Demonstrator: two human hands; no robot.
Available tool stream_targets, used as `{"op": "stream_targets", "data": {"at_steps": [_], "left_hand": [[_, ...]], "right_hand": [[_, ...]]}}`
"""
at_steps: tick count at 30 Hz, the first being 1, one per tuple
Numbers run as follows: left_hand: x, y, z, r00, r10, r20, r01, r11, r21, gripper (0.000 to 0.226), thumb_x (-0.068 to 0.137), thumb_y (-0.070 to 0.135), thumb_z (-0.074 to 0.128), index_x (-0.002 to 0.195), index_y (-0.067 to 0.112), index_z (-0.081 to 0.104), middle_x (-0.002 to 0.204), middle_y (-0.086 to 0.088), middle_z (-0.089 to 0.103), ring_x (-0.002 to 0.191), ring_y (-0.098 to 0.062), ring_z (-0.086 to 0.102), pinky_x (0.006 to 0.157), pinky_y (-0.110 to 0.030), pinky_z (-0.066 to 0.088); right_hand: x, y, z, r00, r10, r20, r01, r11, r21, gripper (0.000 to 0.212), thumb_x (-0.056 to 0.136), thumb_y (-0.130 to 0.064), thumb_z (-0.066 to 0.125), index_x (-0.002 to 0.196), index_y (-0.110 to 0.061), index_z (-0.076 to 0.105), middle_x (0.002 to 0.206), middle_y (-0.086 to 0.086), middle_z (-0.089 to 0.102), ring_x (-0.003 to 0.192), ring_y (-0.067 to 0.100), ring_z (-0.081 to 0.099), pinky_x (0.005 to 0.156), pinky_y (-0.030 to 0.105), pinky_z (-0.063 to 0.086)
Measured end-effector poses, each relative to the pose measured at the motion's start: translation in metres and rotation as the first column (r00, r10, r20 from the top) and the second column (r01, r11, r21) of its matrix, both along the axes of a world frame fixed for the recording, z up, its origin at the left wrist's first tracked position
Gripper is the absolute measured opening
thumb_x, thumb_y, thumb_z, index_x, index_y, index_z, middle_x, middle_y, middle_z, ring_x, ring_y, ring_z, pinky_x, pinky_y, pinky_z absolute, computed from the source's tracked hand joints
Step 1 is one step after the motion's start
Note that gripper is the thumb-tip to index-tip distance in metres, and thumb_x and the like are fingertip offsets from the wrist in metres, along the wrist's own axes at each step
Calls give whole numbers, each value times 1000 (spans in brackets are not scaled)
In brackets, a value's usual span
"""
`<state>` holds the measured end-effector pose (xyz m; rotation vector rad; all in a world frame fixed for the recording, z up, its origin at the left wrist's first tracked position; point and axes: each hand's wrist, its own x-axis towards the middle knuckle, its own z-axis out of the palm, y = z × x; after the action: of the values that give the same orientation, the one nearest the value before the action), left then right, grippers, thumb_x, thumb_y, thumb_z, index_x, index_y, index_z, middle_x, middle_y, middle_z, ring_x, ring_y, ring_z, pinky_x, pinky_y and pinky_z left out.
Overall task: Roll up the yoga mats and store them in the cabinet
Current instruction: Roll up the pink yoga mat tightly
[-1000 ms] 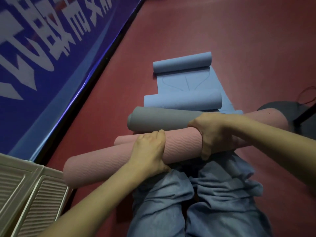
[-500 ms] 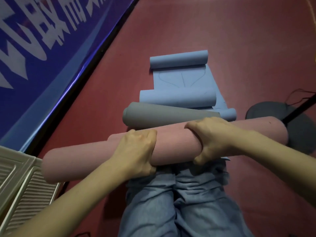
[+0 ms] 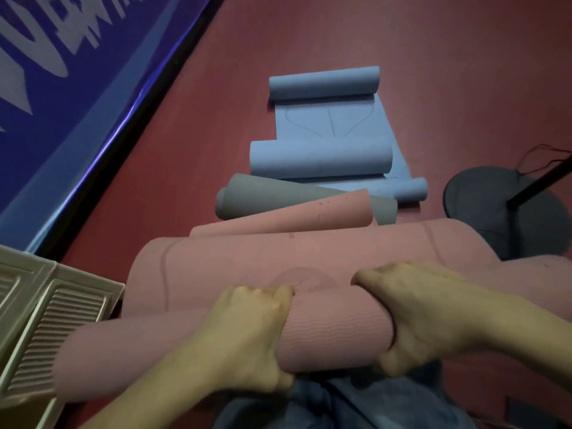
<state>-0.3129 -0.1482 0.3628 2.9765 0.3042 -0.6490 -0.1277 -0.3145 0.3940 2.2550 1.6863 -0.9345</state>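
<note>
A pink yoga mat (image 3: 337, 332), partly rolled, lies across my lap. My left hand (image 3: 250, 339) and my right hand (image 3: 424, 317) both grip the roll, side by side near its middle. A loose flat stretch of the same pink mat (image 3: 309, 261) spreads out beyond the roll. Behind it lie a rolled grey mat (image 3: 266, 196) and a blue mat (image 3: 325, 119) curled at both ends, with another blue roll (image 3: 322, 159) on it. The beige slatted cabinet door (image 3: 52, 329) is at the lower left.
A blue banner (image 3: 77, 88) with white characters runs along the left wall above the red floor (image 3: 402, 32). A dark round stand base (image 3: 501, 209) with a black pole and a thin cable sits at the right. My jeans-clad legs (image 3: 340, 407) are under the mat.
The pink roll has come closer to me and part of the mat now lies unrolled beyond it. Both hands stay clasped on the roll.
</note>
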Motion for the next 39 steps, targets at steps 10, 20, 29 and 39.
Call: {"op": "stream_targets", "data": {"at_steps": [10, 20, 29, 39], "left_hand": [[15, 12, -11, 997, 37, 66, -26, 987, -157, 92, 45, 74, 75, 120, 29, 45, 110, 8, 32, 102, -16, 36, 94, -33, 40], [28, -9, -18, 991, 23, 130, -33, 997, 72, 92, 54, 73, 66, 126, 20, 43, 114, 3, 63, 105, -25, 64, 90, -38, 43], [40, 0, -4, 1000, 2, 18, -4, 998, 65, 74, 56, 68, 71, 109, 22, 46, 107, 5, 65, 93, -26, 65, 75, -34, 39], [35, -19, -24, 976, 41, 215, -79, 982, 171, 123, 19, 66, 88, 120, 2, 62, 101, -9, 68, 82, -29, 68, 73, -36, 56]], "right_hand": [[-14, 2, -34, 945, 72, 319, -139, 971, 193, 91, 43, -58, 80, 123, -23, 53, 99, -1, 62, 86, 27, 64, 73, 36, 48], [21, 35, -15, 995, 86, 56, -88, 996, 31, 100, 41, -62, 87, 127, -35, 44, 108, -8, 63, 93, 20, 62, 73, 32, 41], [1, 12, -32, 965, 97, 244, -149, 968, 202, 75, 56, -61, 74, 114, -23, 47, 107, -2, 59, 94, 26, 60, 74, 35, 40], [28, 36, -7, 989, 50, 140, -59, 996, 64, 86, 43, -62, 87, 115, -30, 54, 103, -3, 65, 84, 22, 56, 72, 32, 42]]}}
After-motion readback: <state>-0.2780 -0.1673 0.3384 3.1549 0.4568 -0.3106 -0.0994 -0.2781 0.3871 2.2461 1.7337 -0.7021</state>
